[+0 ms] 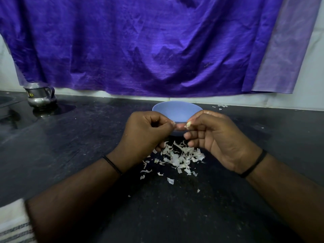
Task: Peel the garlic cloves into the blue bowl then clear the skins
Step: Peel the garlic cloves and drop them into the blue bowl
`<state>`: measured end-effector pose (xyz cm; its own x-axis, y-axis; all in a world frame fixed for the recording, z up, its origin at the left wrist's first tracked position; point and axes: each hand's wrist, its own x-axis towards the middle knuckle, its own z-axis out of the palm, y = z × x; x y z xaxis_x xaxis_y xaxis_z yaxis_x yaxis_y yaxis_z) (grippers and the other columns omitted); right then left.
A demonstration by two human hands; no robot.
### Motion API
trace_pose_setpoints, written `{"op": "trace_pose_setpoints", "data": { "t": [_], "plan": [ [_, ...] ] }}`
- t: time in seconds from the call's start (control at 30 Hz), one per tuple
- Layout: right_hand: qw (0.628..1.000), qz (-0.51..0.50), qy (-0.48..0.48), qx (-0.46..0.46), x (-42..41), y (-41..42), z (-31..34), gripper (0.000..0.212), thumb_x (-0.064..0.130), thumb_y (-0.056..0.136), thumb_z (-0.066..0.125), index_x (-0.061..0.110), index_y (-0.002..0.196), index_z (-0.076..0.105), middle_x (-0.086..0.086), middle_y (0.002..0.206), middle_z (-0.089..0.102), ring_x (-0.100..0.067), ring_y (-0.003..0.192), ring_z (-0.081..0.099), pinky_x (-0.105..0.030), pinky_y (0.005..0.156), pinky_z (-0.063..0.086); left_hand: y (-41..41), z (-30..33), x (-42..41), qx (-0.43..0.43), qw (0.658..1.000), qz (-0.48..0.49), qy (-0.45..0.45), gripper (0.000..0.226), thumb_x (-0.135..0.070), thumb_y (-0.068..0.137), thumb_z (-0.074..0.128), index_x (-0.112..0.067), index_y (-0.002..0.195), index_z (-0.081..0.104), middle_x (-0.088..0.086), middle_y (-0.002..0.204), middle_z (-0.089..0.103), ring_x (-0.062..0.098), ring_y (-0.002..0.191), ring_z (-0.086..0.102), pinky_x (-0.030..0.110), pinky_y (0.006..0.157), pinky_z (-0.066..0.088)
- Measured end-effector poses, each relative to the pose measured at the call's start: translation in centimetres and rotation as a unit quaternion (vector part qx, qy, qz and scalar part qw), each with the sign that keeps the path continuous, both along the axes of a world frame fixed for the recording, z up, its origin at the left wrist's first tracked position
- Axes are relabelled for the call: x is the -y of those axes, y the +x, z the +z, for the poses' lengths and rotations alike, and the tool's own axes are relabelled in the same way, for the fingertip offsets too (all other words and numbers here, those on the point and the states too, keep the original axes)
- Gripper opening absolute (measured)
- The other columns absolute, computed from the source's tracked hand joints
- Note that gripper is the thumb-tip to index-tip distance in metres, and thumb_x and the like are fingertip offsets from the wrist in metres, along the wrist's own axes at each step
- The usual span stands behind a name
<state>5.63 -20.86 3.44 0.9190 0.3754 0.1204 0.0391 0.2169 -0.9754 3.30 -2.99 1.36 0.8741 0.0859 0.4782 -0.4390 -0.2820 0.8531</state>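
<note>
now | right hand (215, 134) fingers pinch garlic clove (188, 124) | left hand (145, 132) fingers curled | blue bowl (177, 111) contents hidden

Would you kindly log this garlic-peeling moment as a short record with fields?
surface: dark countertop
blue bowl: behind the hands, contents hidden
right hand: pinches a garlic clove in front of the bowl
left hand: fingers curled, pinching at the clove's skin
garlic skins: heap on the counter under the hands, a few scraps near the wall
metal jug: far left, upright
backdrop: purple cloth
</note>
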Motion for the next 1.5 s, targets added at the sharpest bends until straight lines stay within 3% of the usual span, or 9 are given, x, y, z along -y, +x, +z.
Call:
{"op": "trace_pose_setpoints", "data": {
  "t": [0.23,0.37,0.5,0.63,0.7,1.0,1.13,1.33,1.5],
  "plan": [
    [0.985,-0.128,-0.085,0.081,0.6,0.8,0.8,0.012,-0.006,0.086,0.062,0.004,0.082,0.057,-0.019,0.08,0.074,-0.015,0.052,0.06,-0.025,0.045,0.05,0.9,-0.5,-0.7,-0.088,0.991,0.032,0.099,0.021,-0.021,0.082,0.08,-0.006,0.071,0.071,0.002,0.047,0.059,0.011,0.036,0.048,0.022,0.039,0.039],
    [0.921,-0.234,-0.201,0.237,0.1,3.3,1.7,0.01,0.007,0.079,0.075,0.012,0.074,0.068,-0.002,0.07,0.073,-0.008,0.055,0.06,-0.023,0.05,0.047,1.7,-0.8,-1.2,-0.043,0.98,0.074,0.179,0.011,-0.02,0.088,0.074,-0.015,0.078,0.076,-0.01,0.062,0.067,-0.001,0.05,0.055,0.016,0.054,0.043],
    [0.861,-0.23,-0.333,0.307,-1.1,5.9,2.6,0.006,0.018,0.08,0.079,0.017,0.076,0.076,0.012,0.068,0.069,0.001,0.064,0.059,-0.015,0.063,0.042,2.0,-0.5,-1.6,-0.021,0.968,0.083,0.237,0.014,-0.011,0.089,0.068,-0.02,0.092,0.079,-0.015,0.082,0.07,-0.008,0.068,0.06,0.004,0.06,0.04],
    [0.833,-0.244,-0.383,0.317,-1.6,6.8,2.9,0.01,0.016,0.089,0.069,0.02,0.086,0.078,0.015,0.073,0.067,-0.001,0.072,0.06,-0.003,0.06,0.038,1.9,-0.5,-1.6,-0.022,0.953,0.099,0.285,0.013,-0.02,0.089,0.068,-0.02,0.08,0.077,-0.011,0.08,0.069,0.002,0.071,0.062,0.02,0.064,0.046],
    [0.843,-0.252,-0.355,0.315,-1.4,6.1,2.9,0.012,0.016,0.089,0.068,0.022,0.083,0.077,0.016,0.068,0.065,-0.001,0.067,0.059,-0.008,0.061,0.039,2.0,-0.5,-1.8,-0.023,0.949,0.112,0.295,0.022,-0.028,0.09,0.069,-0.016,0.072,0.073,-0.007,0.075,0.067,0.005,0.069,0.061,0.023,0.062,0.045],
    [0.903,-0.139,-0.296,0.28,0.6,1.4,1.3,0.007,0.017,0.081,0.078,0.016,0.075,0.074,0.006,0.055,0.055,-0.001,0.047,0.04,-0.013,0.049,0.033,2.0,-0.5,-1.7,-0.039,0.95,0.103,0.293,0.016,-0.027,0.087,0.072,-0.018,0.074,0.074,-0.008,0.071,0.07,0.002,0.061,0.061,0.019,0.059,0.044],
    [0.881,-0.08,-0.379,0.272,0.9,1.1,0.0,0.01,0.016,0.079,0.079,0.021,0.072,0.074,0.013,0.052,0.057,0.002,0.048,0.046,-0.011,0.049,0.036,1.9,-0.7,-1.7,-0.05,0.956,0.08,0.276,0.028,-0.03,0.087,0.074,-0.016,0.063,0.067,-0.005,0.057,0.065,0.003,0.047,0.058,0.011,0.044,0.038],
    [0.833,0.022,-0.479,0.276,0.7,0.1,0.3,0.011,0.017,0.077,0.082,0.024,0.074,0.075,0.024,0.056,0.063,0.008,0.054,0.055,-0.006,0.052,0.039,1.7,-0.6,-1.3,-0.042,0.957,0.049,0.282,0.015,-0.007,0.083,0.069,-0.02,0.088,0.074,-0.007,0.074,0.066,-0.003,0.06,0.057,0.009,0.055,0.041],
    [0.804,0.053,-0.511,0.301,0.0,-0.4,-0.1,0.017,0.027,0.074,0.085,0.032,0.086,0.075,0.015,0.068,0.061,0.003,0.062,0.055,-0.015,0.058,0.043,1.6,-0.7,-1.3,-0.028,0.952,0.032,0.304,0.008,-0.017,0.086,0.069,-0.017,0.08,0.074,-0.008,0.076,0.067,-0.004,0.068,0.059,0.01,0.059,0.04]
  ]
}}
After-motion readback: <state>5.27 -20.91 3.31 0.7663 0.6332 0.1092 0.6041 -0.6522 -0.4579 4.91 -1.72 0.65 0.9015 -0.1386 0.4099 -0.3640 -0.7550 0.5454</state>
